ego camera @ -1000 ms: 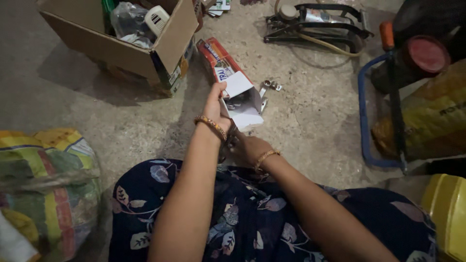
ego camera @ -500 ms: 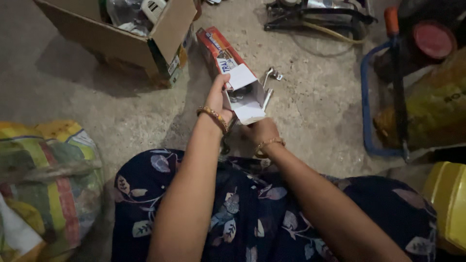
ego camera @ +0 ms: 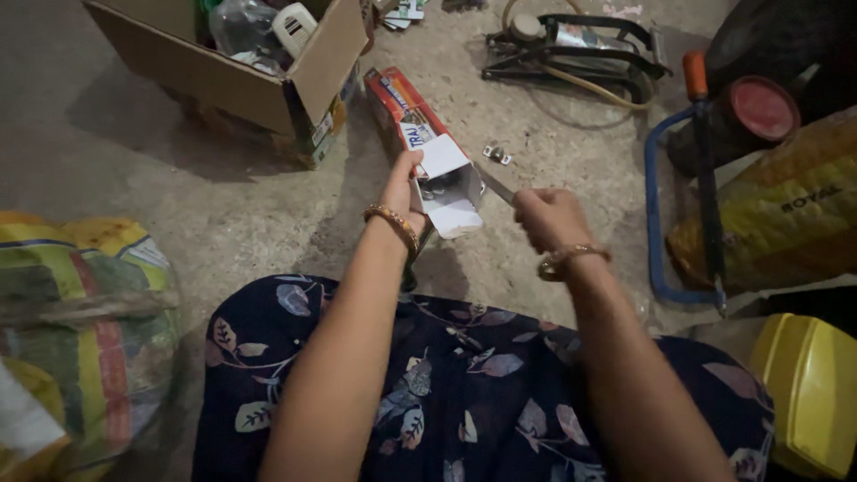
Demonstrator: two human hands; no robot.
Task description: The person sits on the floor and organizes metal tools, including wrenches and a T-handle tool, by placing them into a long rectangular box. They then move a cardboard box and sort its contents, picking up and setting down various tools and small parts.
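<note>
Item 1 — left hand (ego camera: pixel 403 186): I see it pinched on the white open flap of the long carton (ego camera: pixel 427 143), thumb and fingers closed on the card at the near end. The carton lies on the concrete floor (ego camera: pixel 223 214) just ahead of my lap, open mouth toward me, red-orange with a blue-and-white printed panel on its side. I judge it light and thin-walled — it will crush if squeezed, so the flap edge or the folded corner is the place to hold it.

Item 2 — right hand (ego camera: pixel 549 217): closed in a fist around a slim metal tool (ego camera: pixel 494 184), whose bright shaft points at the carton's mouth. I judge it stiff, fairly heavy for its size and slick; best gripped along the shaft, as now. Whether its tip touches the card I cannot tell.

Item 3 — small metal fitting (ego camera: pixel 497 153), loose on the floor just beyond the tool.

Item 4 — striped woven sack (ego camera: pixel 80 312), near left; yellow plastic container (ego camera: pixel 808 393), near right.

Item 5 — blue-framed hacksaw (ego camera: pixel 692 178) with an orange handle, right, beside a yellow printed sack (ego camera: pixel 786 214).

Item 6 — open brown cardboard box (ego camera: pixel 241 80), far left, with coloured labels on its near corner.

Item 7 — black foot pump (ego camera: pixel 580 49), farthest back.
</note>
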